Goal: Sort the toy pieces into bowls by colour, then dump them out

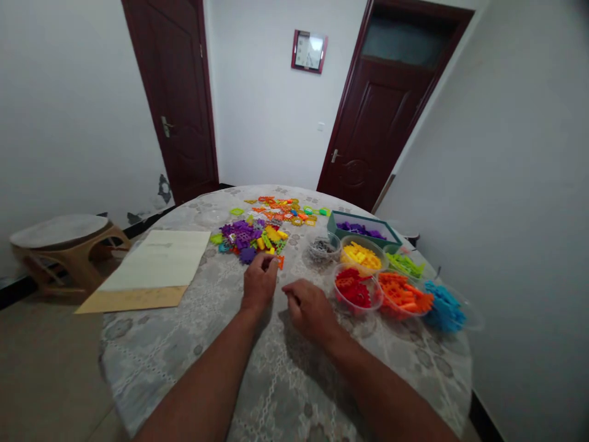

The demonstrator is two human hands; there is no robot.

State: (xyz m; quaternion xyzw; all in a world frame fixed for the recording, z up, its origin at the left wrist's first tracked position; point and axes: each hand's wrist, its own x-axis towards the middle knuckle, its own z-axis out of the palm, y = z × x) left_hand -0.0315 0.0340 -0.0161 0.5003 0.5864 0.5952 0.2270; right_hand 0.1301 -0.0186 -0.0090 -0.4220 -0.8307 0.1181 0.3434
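My left hand (pixel 260 279) is over the near edge of a mixed pile of plastic building pieces (pixel 243 233), with its fingers pinched together. At its fingertips an orange building piece (pixel 280 263) shows, apparently held in the pinch. My right hand (pixel 310 307) is a little nearer and to the right, just apart from the left, with its fingers curled in. Whatever those curled fingers hold, if anything, is hidden. The pile is mostly purple and yellow, with some green, blue and red pieces.
Clear tubs hold sorted pieces on the right: grey (pixel 322 247), yellow (pixel 361 256), red (pixel 354 288), orange (pixel 402 294), blue (pixel 444 307), green (pixel 405 265). A green box (pixel 391 236) holds purple ones. Flat orange pieces (pixel 280 209) lie farther back; paper sheets (pixel 154 261) lie left.
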